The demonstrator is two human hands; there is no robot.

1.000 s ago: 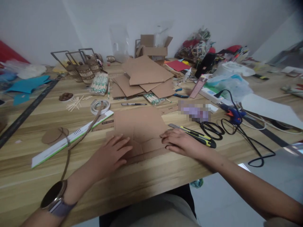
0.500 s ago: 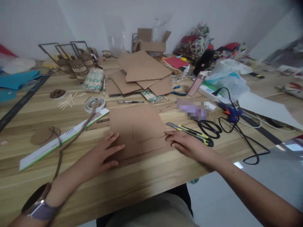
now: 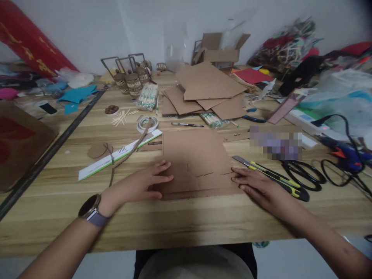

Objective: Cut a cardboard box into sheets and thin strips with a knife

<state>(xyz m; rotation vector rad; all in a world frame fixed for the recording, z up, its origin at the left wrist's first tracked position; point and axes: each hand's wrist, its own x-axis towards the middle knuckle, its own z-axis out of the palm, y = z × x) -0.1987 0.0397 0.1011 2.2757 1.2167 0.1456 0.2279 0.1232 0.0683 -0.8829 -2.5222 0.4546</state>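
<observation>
A brown cardboard sheet (image 3: 194,159) with cut lines lies flat on the wooden table (image 3: 180,221) in front of me. My left hand (image 3: 139,185) rests flat on its near left corner, fingers stretched out. My right hand (image 3: 258,188) lies flat at the sheet's near right edge, fingertips touching the cardboard. Neither hand holds anything. A watch sits on my left wrist. A yellow and black utility knife (image 3: 270,176) lies just right of my right hand.
Black scissors (image 3: 305,174) and a blue glue gun (image 3: 348,159) with its cable lie to the right. A white ruler (image 3: 119,155), a tape roll (image 3: 147,124), a pen (image 3: 186,124) and a stack of cardboard sheets (image 3: 203,89) lie beyond. A long black bar (image 3: 58,139) runs along the left.
The view has swung to the left, so more of the table's left side shows. Both hands stay flat on the cardboard sheet, in much the same places.
</observation>
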